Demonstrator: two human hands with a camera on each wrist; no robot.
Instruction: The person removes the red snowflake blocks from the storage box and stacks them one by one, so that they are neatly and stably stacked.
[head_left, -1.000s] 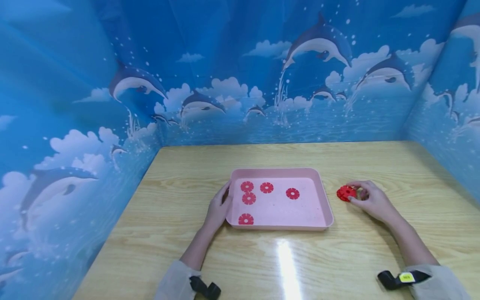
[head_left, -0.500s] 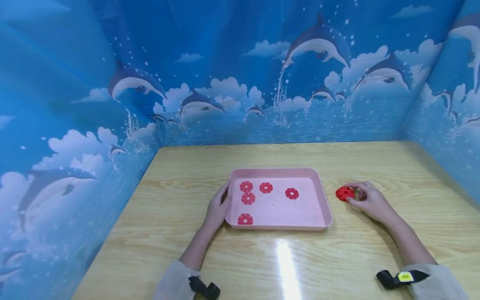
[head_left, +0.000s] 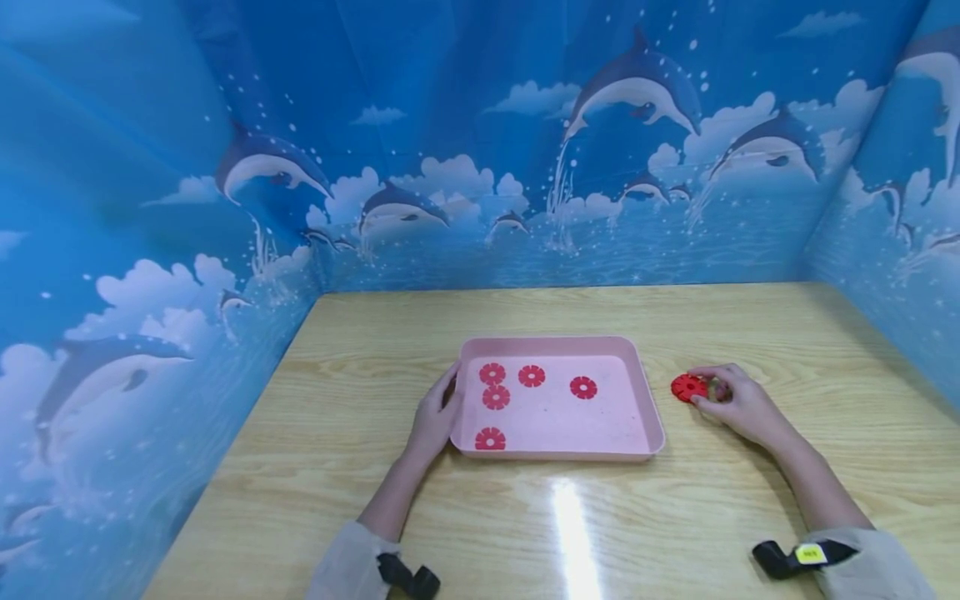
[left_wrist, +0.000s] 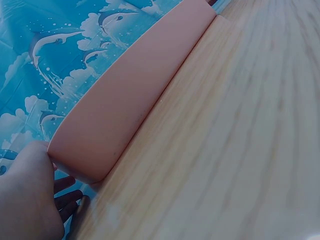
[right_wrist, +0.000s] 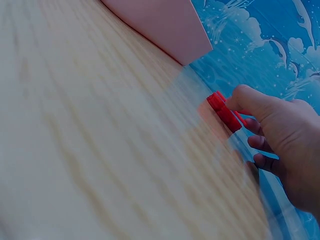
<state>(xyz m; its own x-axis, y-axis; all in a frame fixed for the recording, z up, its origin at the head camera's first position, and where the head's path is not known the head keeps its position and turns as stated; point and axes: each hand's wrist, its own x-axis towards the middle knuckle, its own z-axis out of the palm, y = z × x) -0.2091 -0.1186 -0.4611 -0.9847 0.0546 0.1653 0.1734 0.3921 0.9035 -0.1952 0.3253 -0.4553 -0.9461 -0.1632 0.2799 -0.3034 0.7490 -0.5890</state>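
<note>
1. Table (head_left: 375, 350), seen from above through my head view. A dolphin backdrop (head_left: 450, 225) stands behind its back edge; the front edge is out of sight.
2. Tray (head_left: 555, 456), pink, lying flat between the table's left and right edges, well apart from both. I count five red discs in it: a touching pair (head_left: 485, 374) toward its back left corner, one (head_left: 538, 377) to the right of these, one (head_left: 590, 387) farther right, and one (head_left: 483, 439) by its front left corner, partly hidden by the wall.
3. Stack (head_left: 681, 388) of red discs, between the tray and the table's right edge. I cannot tell whether it rests on the table or is slightly raised.
4. Left grip (head_left: 432, 421), relaxed, touching the tray's left wall from outside; I read this as steadying.
5. Right grip (head_left: 746, 408), narrow: thumb and fingertips pinch the stack. I cannot make out the small olive patch under the fingers.
6. Step in hand, in my judgement: gathering or separating discs at the stack. The next move calls for a firm fingertip pinch, lest loose discs slide, while the tray is kept steady.
</note>
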